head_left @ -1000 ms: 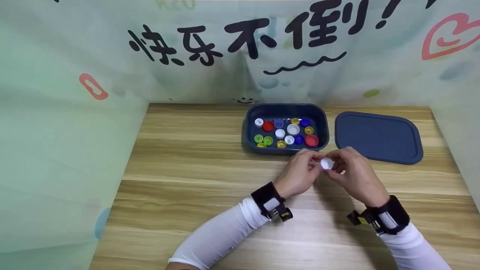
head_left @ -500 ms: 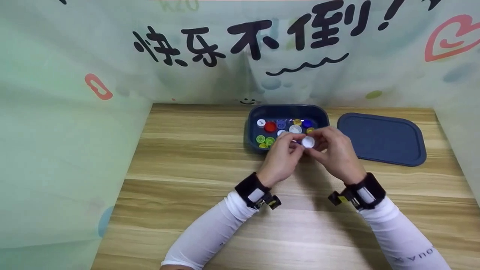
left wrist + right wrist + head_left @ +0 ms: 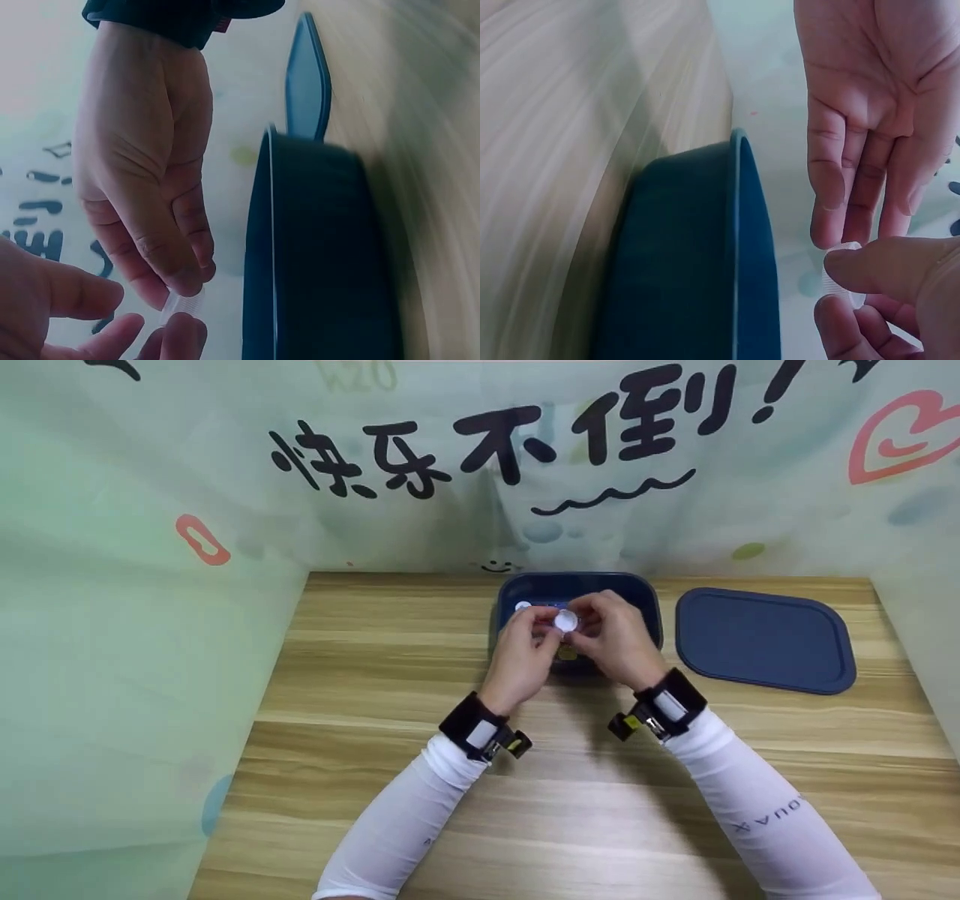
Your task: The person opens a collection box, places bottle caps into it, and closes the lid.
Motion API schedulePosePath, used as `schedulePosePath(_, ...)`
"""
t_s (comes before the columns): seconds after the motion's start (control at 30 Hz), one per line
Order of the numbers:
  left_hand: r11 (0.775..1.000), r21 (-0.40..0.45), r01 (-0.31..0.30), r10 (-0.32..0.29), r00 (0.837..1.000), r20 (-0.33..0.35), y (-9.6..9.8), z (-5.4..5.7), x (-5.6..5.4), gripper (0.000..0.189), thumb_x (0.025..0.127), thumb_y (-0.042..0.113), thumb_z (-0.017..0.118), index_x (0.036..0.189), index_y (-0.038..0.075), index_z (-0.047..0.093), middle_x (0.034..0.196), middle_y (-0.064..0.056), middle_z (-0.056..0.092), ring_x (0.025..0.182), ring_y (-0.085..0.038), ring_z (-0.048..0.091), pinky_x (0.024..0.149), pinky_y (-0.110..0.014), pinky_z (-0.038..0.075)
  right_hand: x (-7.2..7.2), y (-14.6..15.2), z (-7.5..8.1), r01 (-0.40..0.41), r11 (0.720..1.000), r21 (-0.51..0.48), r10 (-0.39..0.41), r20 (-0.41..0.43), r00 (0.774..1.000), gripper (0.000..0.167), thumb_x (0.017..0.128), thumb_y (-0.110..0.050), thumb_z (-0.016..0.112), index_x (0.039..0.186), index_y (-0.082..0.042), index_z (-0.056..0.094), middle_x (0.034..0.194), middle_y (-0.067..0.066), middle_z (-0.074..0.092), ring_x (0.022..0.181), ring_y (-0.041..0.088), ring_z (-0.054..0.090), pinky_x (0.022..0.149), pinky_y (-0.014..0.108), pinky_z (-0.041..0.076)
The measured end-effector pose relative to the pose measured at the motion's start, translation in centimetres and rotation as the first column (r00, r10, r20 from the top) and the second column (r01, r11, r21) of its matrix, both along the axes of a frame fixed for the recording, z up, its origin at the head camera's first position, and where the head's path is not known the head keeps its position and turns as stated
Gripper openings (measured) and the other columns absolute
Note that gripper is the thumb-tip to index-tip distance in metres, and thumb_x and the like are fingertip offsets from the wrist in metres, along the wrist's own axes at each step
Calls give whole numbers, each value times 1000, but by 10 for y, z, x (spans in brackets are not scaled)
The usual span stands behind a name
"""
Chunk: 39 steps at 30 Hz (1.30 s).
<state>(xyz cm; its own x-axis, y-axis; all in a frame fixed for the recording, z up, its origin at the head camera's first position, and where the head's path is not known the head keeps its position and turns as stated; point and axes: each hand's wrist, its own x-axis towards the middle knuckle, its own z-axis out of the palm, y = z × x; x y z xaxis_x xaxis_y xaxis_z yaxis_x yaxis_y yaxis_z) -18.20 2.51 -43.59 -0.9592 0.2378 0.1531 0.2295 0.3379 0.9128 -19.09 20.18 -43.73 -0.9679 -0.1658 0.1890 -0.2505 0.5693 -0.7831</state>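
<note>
A white ribbed bottle cap (image 3: 565, 621) is held over the dark blue box (image 3: 649, 604), its hollow side showing in the head view. My right hand (image 3: 616, 634) pinches it between thumb and fingers, as the right wrist view shows with the thumb lying over the cap (image 3: 841, 279). From the other side my left hand (image 3: 519, 660) reaches in, fingers fairly straight, their tips at the cap's edge. The left thumb stands off the cap in the wrist views. Inside the box a white cap (image 3: 523, 606) and a yellow cap (image 3: 568, 652) show; the hands hide most others.
A dark blue lid (image 3: 765, 641) lies flat on the wooden table (image 3: 390, 660), right of the box. Behind the table hangs a printed cloth (image 3: 420, 532), and more cloth (image 3: 112, 660) closes off the left side.
Both hands have moved left and away from me with the white bottle cap, from in front of the box's right corner to over the box. They cover most of the caps in it.
</note>
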Motion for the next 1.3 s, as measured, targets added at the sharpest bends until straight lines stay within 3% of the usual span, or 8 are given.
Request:
schedulePosePath(0.37,998,42,-44,41,996,76,-19,-12,-19,28,107,3,58,133,-7,59,134,-23,65,119,-29,68,100,-33,56,-30,-20,-15,-75,997,20,73,119,990,37,96,2,73,132,4,66,121,18,67,106,29,70,91,39,61)
schedulePosePath(0.6,997,39,-69,65,994,93,-23,-17,-25,30,107,4,59,134,-8,58,137,-25,64,127,-34,64,104,-35,54,-37,-23,-21,-148,988,-33,152,184,971,41,96,9,62,137,7,64,129,22,70,118,35,70,96,44,60)
schedulePosePath(0.77,995,42,-90,86,992,92,-26,-16,-25,37,106,4,60,140,-9,54,142,-25,60,132,-33,61,106,-35,53,-34,-19,-21,-149,989,-26,151,176,973,43,97,8,59,139,6,63,131,24,69,118,35,69,90,44,60)
schedulePosePath(0.97,995,31,-94,91,991,94,-29,-11,-23,45,105,8,64,146,-6,52,147,-23,58,134,-28,59,106,-34,53,-23,-5,-13,-82,997,-7,82,165,983,40,101,1,62,141,0,63,135,20,69,121,31,69,96,44,59)
schedulePosePath(1.13,994,-63,-90,93,994,49,-34,-10,-21,50,103,17,69,148,1,54,147,-17,57,129,-27,59,107,-41,52,-10,11,-3,-36,999,7,35,77,996,35,102,-3,64,137,0,66,133,19,69,119,32,69,98,46,59)
schedulePosePath(1.3,980,-185,-76,68,996,-49,-41,-7,-16,57,101,24,72,151,5,54,151,-13,54,137,-29,52,117,-41,42,4,37,9,28,999,37,-29,32,999,31,103,-9,68,133,-2,68,124,15,73,108,28,71,91,45,60)
